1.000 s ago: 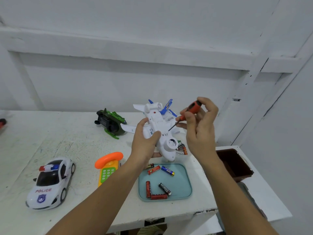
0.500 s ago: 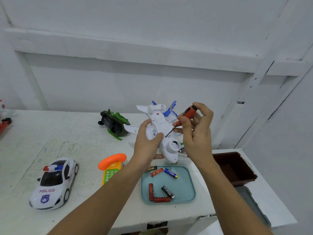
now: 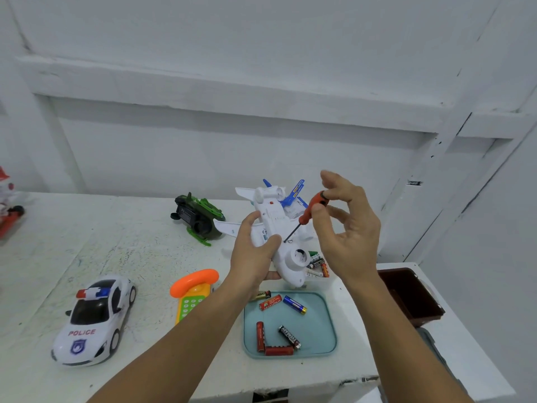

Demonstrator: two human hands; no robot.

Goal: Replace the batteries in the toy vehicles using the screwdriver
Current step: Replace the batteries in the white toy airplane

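Above the right half of the white desk (image 3: 87, 242), the toy plane (image 3: 273, 219) is held off the surface, beyond the far rim of a teal tray (image 3: 319, 330) at the front edge. The left hand (image 3: 255, 257) wraps round the plane's body. The right hand (image 3: 348, 237), fingers half spread, pinches the orange screwdriver (image 3: 312, 209) by its handle, tip against the plane. Loose batteries (image 3: 294, 304) lie in the tray.

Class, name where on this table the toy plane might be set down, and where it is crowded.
Bare tabletop lies between the police car and the green vehicle, left of the toy phone. Crowded: the teal tray of batteries and the battery pile behind it.
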